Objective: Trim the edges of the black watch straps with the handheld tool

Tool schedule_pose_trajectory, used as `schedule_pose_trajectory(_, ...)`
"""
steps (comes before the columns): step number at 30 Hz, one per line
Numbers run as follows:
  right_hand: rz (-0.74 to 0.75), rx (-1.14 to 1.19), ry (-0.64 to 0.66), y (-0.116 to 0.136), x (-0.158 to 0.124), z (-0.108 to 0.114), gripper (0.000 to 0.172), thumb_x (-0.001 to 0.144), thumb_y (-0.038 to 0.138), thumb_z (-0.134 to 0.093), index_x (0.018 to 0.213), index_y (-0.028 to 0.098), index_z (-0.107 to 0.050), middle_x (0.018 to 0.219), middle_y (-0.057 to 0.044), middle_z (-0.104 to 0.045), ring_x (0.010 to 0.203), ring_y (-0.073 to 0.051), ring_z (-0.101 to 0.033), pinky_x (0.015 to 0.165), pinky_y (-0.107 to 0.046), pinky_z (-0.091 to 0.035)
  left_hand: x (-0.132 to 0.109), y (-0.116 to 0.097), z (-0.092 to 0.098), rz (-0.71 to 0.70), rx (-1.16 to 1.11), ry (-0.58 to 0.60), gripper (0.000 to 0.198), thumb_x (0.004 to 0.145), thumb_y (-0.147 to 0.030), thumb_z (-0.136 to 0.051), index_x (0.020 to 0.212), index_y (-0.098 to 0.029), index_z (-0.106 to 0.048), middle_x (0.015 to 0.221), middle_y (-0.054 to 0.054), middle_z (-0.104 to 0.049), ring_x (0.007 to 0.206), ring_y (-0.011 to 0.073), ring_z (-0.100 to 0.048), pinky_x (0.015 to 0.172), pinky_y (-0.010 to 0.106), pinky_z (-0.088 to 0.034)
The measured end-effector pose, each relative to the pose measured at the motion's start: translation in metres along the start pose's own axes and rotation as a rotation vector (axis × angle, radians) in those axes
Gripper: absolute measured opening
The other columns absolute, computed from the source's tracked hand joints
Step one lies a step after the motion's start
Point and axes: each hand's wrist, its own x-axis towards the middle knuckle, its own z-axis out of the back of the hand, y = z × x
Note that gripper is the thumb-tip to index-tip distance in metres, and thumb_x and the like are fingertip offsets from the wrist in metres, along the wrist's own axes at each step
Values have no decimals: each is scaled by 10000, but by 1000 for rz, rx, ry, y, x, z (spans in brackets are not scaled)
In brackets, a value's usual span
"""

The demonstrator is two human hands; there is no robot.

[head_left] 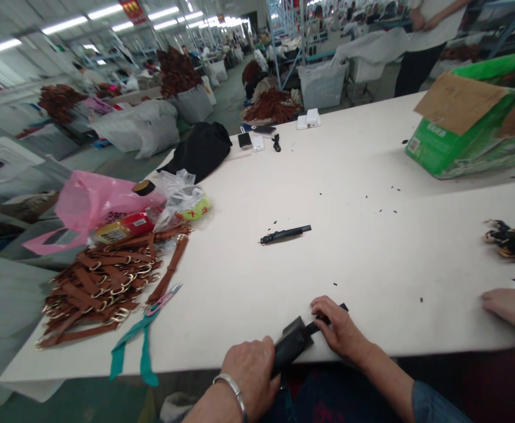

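Near the table's front edge my left hand [251,373], with a silver bangle at the wrist, is wrapped round the body of a black hand tool [291,342]. My right hand [337,329] pinches a thin black strip [314,326] at the tool's far end; the strip's tip shows beyond my fingers. Part of the tool is hidden under my left hand. Farther up on the white table [363,247] lies a narrow black strap piece [286,234], touched by neither hand.
Brown straps [103,282] with metal rings are piled at left, beside scissors [164,299] with a teal ribbon. Behind them are a pink bag [94,202] and black cloth [204,147]. A green box [473,135] and another person's hand [510,305] are at right.
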Motion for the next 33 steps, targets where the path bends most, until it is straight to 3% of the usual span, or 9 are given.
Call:
schedule_pose_trajectory(4, -14, 18, -22, 2, 2, 2, 157, 779, 88, -399, 876, 195, -462, 919, -74, -513, 869, -173, -484, 764, -331, -432, 11, -14, 5, -6, 7, -5, 298, 712, -312, -399, 932, -155, -526, 862, 130, -625, 818, 294, -588, 697, 423, -455)
schedule_pose_trajectory(12, -52, 42, 11, 4, 3, 3, 151, 769, 68, -398, 822, 195, -460, 902, -56, -506, 863, -165, -477, 775, -325, -421, -6, -3, -3, 36, 31, 65, 356, 719, -345, -416, 1004, -152, -507, 906, 130, -625, 856, 311, -572, 732, 454, -437)
schedule_pose_trajectory(17, -53, 29, -14, 0, 4, 5, 166, 807, 89, -349, 837, 196, -473, 875, -52, -516, 834, -157, -485, 757, -321, -433, 9, -13, -12, 1, -30, -22, 333, 732, -339, -408, 1002, -168, -498, 885, 107, -629, 835, 271, -580, 713, 389, -433)
schedule_pose_trajectory(21, -13, -5, 55, 5, 2, 10, 256, 780, 96, -390, 999, 197, -478, 994, -78, -506, 942, -176, -470, 839, -362, -423, 16, 11, -15, 130, -131, -103, 317, 752, -410, -391, 949, -193, -513, 867, 84, -633, 814, 236, -582, 684, 332, -418)
schedule_pose_trajectory(24, 42, -68, 142, 11, -1, 11, 387, 709, 102, -490, 1084, 194, -467, 1089, -100, -467, 1036, -211, -425, 900, -409, -390, 5, 40, -9, 236, -168, -152, 325, 751, -429, -397, 941, -197, -520, 848, 81, -633, 793, 225, -582, 664, 312, -406)
schedule_pose_trajectory(26, 40, -92, 164, 12, -2, 10, 363, 701, 99, -512, 1051, 195, -496, 1083, -98, -467, 1036, -214, -422, 895, -413, -390, -7, 51, -7, 243, -163, -153, 333, 745, -440, -409, 952, -204, -521, 828, 74, -634, 782, 221, -582, 658, 305, -398)
schedule_pose_trajectory(30, 23, -112, 174, 5, -1, 6, 293, 724, 101, -519, 996, 208, -537, 1065, -85, -476, 1015, -204, -432, 866, -398, -403, -24, 50, -17, 182, -150, -61, 320, 739, -424, -425, 963, -221, -529, 825, 64, -638, 775, 219, -580, 648, 300, -387)
schedule_pose_trajectory(33, 26, -129, 173, 1, 1, 4, 271, 726, 117, -535, 977, 216, -552, 1050, -77, -487, 1003, -203, -440, 851, -390, -409, -19, 37, -34, 140, -171, -53, 334, 735, -408, -434, 995, -217, -521, 863, 69, -638, 810, 229, -578, 671, 310, -391)
